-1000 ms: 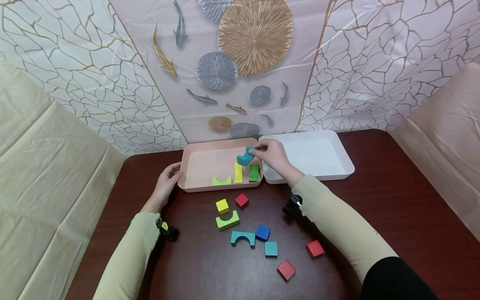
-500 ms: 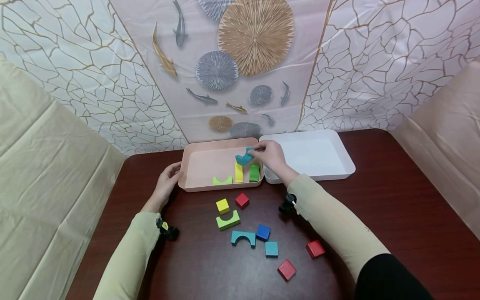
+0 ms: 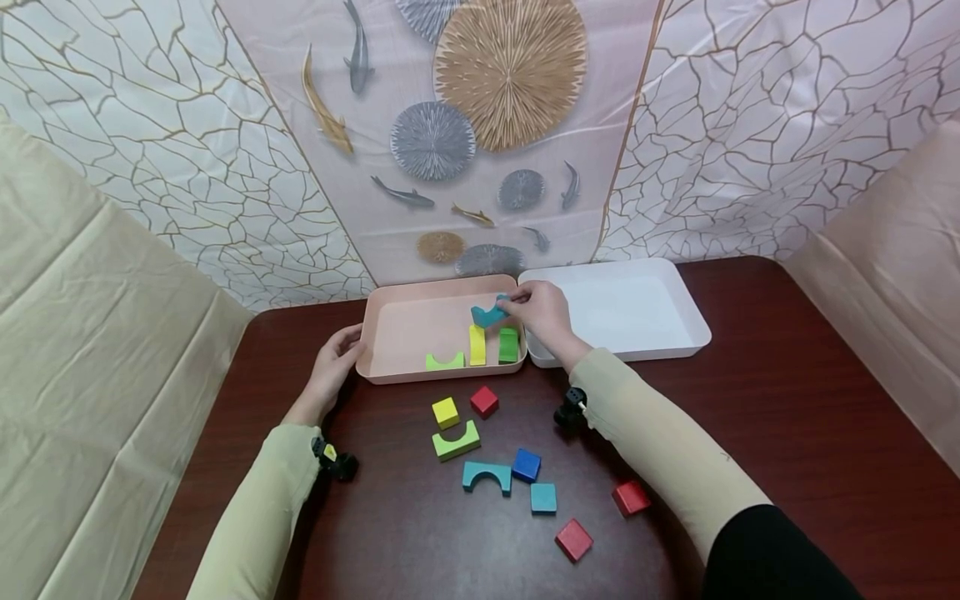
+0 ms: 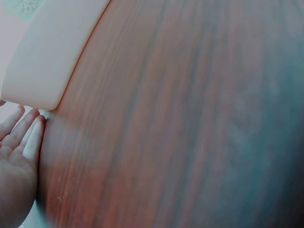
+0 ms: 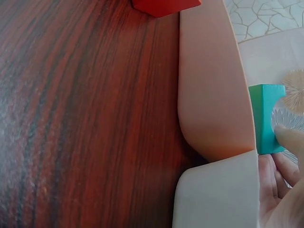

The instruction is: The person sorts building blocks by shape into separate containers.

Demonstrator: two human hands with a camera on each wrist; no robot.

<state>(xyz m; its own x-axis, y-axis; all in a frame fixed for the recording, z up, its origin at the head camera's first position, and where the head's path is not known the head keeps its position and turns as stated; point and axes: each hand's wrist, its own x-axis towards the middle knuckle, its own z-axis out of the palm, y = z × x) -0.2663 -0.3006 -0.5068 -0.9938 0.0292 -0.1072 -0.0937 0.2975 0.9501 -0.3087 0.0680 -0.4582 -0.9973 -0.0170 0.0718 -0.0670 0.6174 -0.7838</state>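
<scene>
Over the right half of a pale-pink, plastic-looking rectangular tray [image 3: 405, 321], the nearer right hand [image 3: 546, 312] pinches a teal, wooden-looking arch block [image 3: 486, 317], long axis slanting sideways, while the left hand [image 3: 328, 368] touches the tray's left end, fingers nearly straight.

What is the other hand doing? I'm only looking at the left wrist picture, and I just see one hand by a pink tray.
Observer: The right hand is pinching a teal block that has a curved cut-out.

Operator: Ooh! Are there blocks inside the pink tray?

Observer: Yes. The head view shows a light green arch, a yellow block and a green block near the front wall of the pink tray.

Operator: And what's next to the tray?

Observer: A white tray, on the person's right.
</scene>
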